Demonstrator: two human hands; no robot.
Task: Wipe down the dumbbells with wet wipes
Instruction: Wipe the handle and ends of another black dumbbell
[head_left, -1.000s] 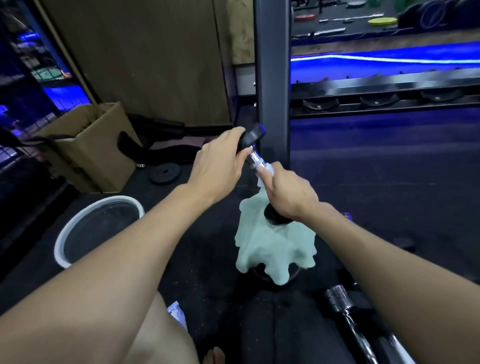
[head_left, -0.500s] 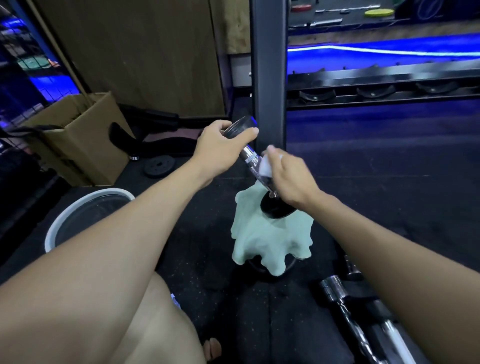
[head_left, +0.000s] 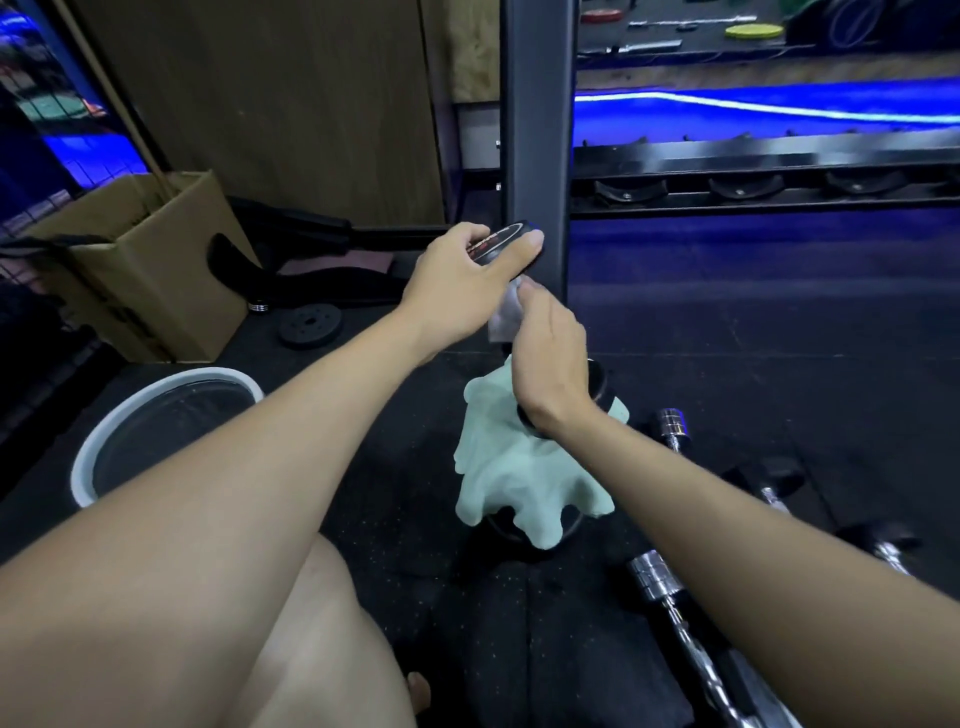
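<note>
My left hand (head_left: 467, 275) grips the top head of the dumbbell (head_left: 501, 244), fingers and thumb curled over its black disc, so the bar stands tilted and steady while I work; its lower head (head_left: 597, 387) sits on the pale green cloth (head_left: 524, 483), which I judge keeps the cleaned end off the floor (head_left: 753, 338); my right hand (head_left: 550, 353) wraps the white wipe (head_left: 506, 319) around the handle, fingers curled on it, so the wipe covers the bar all round as it rubs; the handle itself is mostly hidden behind that hand; more dumbbells (head_left: 670, 587) with chrome ends lie on the floor to my right, near enough to reach, and I take them to be waiting their turn; a white-rimmed basin (head_left: 78, 467) sits on my left; the floor is dark speckled rubber; a black rack post (head_left: 537, 130) rises just behind the dumbbell, its empty cradles running right under blue strip light; a cardboard box (head_left: 156, 275) and a small weight plate (head_left: 310, 326) sit by the wooden wall.
</note>
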